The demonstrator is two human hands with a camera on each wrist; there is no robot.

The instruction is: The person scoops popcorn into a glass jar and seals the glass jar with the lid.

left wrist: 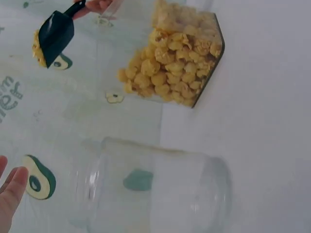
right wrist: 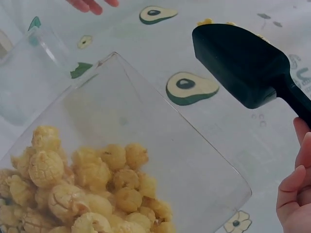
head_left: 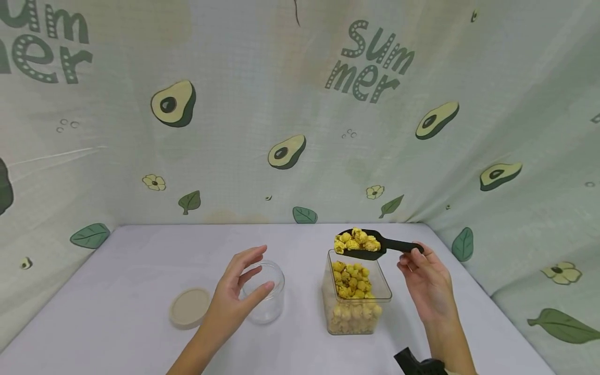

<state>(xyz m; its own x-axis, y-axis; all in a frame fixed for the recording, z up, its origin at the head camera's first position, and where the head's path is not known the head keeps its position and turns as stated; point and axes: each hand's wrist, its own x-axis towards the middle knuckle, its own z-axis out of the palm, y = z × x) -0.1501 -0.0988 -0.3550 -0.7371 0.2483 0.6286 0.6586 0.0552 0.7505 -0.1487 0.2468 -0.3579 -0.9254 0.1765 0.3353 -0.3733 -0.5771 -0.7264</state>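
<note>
My right hand [head_left: 428,281] grips the handle of a black scoop [head_left: 398,246], which is heaped with yellow popcorn [head_left: 356,240]. The scoop is held above a clear square container [head_left: 328,312] partly filled with the same popcorn. In the right wrist view the underside of the scoop [right wrist: 238,63] shows, apart from the container's rim. My left hand [head_left: 234,291] is beside a clear round jar [head_left: 269,307], its fingers spread and bent a little, holding nothing. In the left wrist view the jar [left wrist: 160,189] has no popcorn in it.
A round beige lid [head_left: 189,308] lies on the white table [head_left: 140,271], left of the jar. Behind the table hangs a pale curtain [head_left: 225,172] printed with avocados and leaves. A black strap [head_left: 419,364] is around the right wrist.
</note>
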